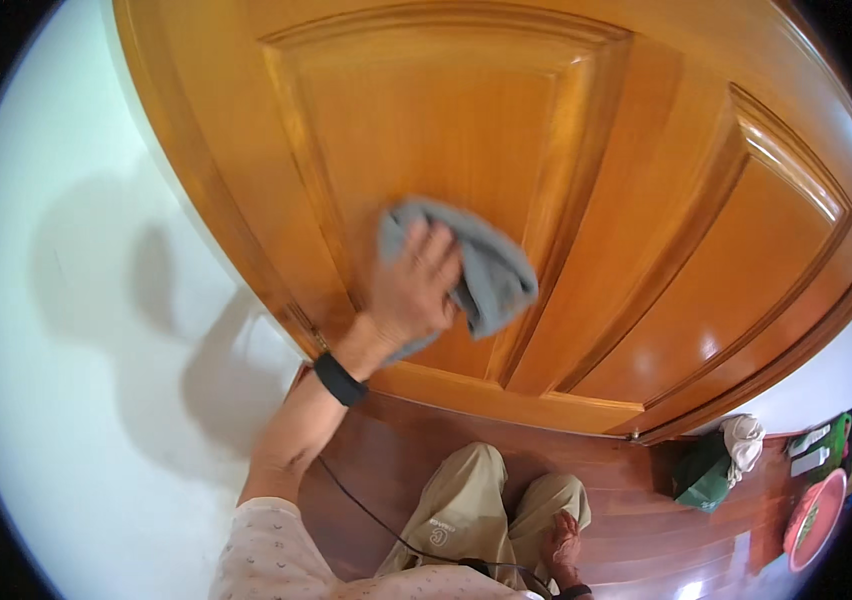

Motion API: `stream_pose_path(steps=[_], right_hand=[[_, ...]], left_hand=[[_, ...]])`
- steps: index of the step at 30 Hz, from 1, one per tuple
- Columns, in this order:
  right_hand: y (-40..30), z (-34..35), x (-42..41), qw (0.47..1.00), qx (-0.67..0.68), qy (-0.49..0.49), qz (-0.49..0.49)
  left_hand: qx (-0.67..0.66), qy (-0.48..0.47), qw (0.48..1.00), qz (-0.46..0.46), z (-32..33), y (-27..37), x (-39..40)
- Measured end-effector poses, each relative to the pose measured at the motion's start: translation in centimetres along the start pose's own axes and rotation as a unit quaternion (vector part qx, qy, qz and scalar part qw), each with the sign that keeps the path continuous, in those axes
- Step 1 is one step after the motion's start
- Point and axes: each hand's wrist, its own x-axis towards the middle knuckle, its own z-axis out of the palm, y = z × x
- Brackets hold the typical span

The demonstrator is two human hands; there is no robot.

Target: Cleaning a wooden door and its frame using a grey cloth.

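My left hand (415, 285) presses a folded grey cloth (497, 274) against the lower part of a panelled wooden door (433, 135). The hand is slightly blurred, its fingers spread over the cloth, and a black band circles the wrist. My right hand (562, 538) rests on my knee in beige trousers (463, 502), with nothing seen in it. A dark cable (373, 516) runs across my lap.
A white wall (58, 375) borders the door at left, above a reddish wood floor (636, 517). At lower right stand a dark green bag (702, 472), a pale bundled cloth (742, 442), white bottles (810, 459) beside green material, and a pink basin (801, 517).
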Motion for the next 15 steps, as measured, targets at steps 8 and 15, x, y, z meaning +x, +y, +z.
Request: stream_pose_path(steps=[8, 15], right_hand=[[-0.4, 0.2, -0.2, 1.0, 0.002, 0.028, 0.004], [-1.7, -0.6, 0.9, 1.0, -0.019, 0.002, 0.003]], left_hand=[[0.019, -0.091, 0.984, -0.15, 0.8, 1.2, -4.8], [-0.024, 0.093, 0.964, -0.248, -4.8, -7.8, 4.2]])
